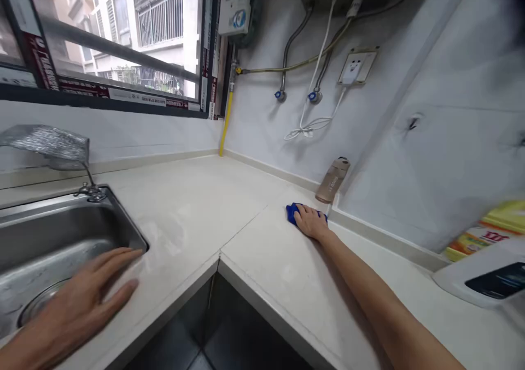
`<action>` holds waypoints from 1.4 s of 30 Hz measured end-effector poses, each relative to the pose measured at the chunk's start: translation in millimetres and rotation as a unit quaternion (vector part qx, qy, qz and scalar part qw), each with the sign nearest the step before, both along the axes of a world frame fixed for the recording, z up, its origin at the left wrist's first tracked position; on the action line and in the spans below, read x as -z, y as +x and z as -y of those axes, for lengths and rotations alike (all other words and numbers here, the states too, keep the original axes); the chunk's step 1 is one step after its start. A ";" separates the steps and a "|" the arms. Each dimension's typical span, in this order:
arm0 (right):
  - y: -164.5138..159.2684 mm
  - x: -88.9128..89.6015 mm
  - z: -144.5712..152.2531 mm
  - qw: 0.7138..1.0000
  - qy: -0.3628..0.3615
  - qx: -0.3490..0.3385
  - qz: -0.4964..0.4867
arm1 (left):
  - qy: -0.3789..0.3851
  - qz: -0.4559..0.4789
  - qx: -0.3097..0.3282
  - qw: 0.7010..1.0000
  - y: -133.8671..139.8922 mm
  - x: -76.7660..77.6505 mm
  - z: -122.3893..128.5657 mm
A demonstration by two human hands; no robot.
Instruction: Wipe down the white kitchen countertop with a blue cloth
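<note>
Looks like wiping: right hand (310,220) spread over the cloth (291,213) near the counter's (266,260) back edge, beside the bottle (332,181); left hand (82,299) loosely spread, empty, at the sink's (61,222) right edge; next stroke probably needs even pressure, bottle clearance.

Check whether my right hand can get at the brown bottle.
Probably yes: the right hand rests on the blue cloth near the brown bottle, and nothing bulky appears to stand between hand and bottle.
</note>
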State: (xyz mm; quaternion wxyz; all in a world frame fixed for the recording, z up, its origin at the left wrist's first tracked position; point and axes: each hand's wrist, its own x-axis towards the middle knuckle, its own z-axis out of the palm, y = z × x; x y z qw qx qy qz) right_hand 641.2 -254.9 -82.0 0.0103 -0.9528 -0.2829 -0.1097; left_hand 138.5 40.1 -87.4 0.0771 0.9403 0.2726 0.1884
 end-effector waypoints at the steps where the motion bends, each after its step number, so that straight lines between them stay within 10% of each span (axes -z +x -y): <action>1: -13.8 -0.6 2.2 1.000 -0.003 -0.009 0.000 | -0.017 -0.018 0.006 1.000 0.4 -3.9 4.9; 15: -209.4 -0.2 84.6 0.975 -0.020 -0.221 0.020 | -0.025 -0.126 0.158 0.979 -11.8 -23.2 21.5; 25: -261.4 21.5 151.4 0.972 -0.008 -0.226 0.071 | -0.030 -0.150 0.150 0.977 -12.9 -30.3 37.5; 31: -249.0 19.1 88.4 0.967 -0.015 -0.247 0.057 | -0.045 -0.164 0.144 0.975 -12.0 -33.7 44.4; 42: -216.4 -18.5 -125.1 0.982 -0.021 -0.182 -0.054 | -0.046 -0.155 0.098 0.982 -2.8 -28.5 52.0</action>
